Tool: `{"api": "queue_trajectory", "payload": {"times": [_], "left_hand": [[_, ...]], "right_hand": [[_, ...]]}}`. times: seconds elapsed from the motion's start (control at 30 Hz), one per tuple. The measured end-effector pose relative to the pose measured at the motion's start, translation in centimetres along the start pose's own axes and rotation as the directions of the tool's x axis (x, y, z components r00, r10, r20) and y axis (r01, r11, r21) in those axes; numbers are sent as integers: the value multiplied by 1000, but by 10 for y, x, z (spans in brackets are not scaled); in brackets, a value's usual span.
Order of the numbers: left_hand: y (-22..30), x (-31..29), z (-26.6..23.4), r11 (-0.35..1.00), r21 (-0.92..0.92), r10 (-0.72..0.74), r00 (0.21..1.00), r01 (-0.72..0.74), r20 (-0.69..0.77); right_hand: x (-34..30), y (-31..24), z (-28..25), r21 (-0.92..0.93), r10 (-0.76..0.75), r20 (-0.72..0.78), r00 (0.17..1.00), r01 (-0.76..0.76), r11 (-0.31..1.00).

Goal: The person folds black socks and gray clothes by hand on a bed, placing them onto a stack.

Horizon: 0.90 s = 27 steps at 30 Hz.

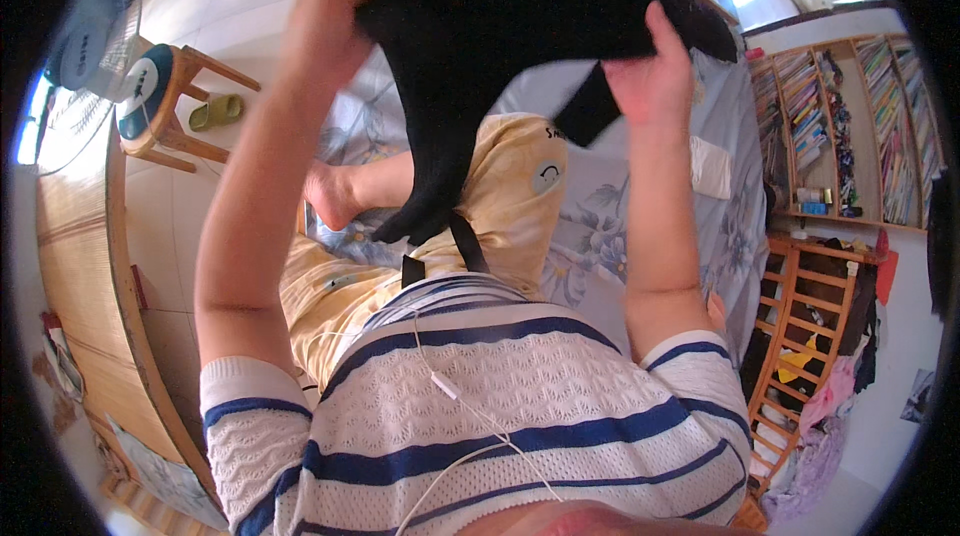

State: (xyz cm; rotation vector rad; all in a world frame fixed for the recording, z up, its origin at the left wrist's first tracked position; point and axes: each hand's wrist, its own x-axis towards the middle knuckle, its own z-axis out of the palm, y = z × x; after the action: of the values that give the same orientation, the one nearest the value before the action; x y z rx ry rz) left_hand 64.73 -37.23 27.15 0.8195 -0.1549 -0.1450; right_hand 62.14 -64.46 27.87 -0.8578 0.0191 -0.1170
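the hands are well apart, both clamped on a black garment (530,11): the left hand (335,31) grips its left end, the right hand (650,81) its right side, thumb on top. the cloth is spread between them, above the floral sheet (600,241), and one long part hangs down in front of the yellow trousers (515,191).

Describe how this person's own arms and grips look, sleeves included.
Short, white knitted sleeves with navy stripes leave both forearms bare. The left grip and right grip are ungloved, and no watch or bracelet shows.
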Motion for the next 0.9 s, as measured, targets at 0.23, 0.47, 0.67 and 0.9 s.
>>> {"api": "queue_trajectory", "payload": {"times": [0.23,0.47,0.67,0.9], "left_hand": [[82,36,61,894,224,318,902,-388,293],[56,32,14,604,651,338,888,-459,313],[-129,-64,-128,890,-17,-412,789,455,-455],[-169,-105,-154,713,-498,-690,619,493,-375]], "right_hand": [[32,-90,86,-30,-358,288,888,382,924],[-4,-126,-7,208,-150,381,912,74,975],[-112,28,-151,56,279,-200,939,-273,960],[-144,24,-173,-493,518,-610,599,-800,343]]}}
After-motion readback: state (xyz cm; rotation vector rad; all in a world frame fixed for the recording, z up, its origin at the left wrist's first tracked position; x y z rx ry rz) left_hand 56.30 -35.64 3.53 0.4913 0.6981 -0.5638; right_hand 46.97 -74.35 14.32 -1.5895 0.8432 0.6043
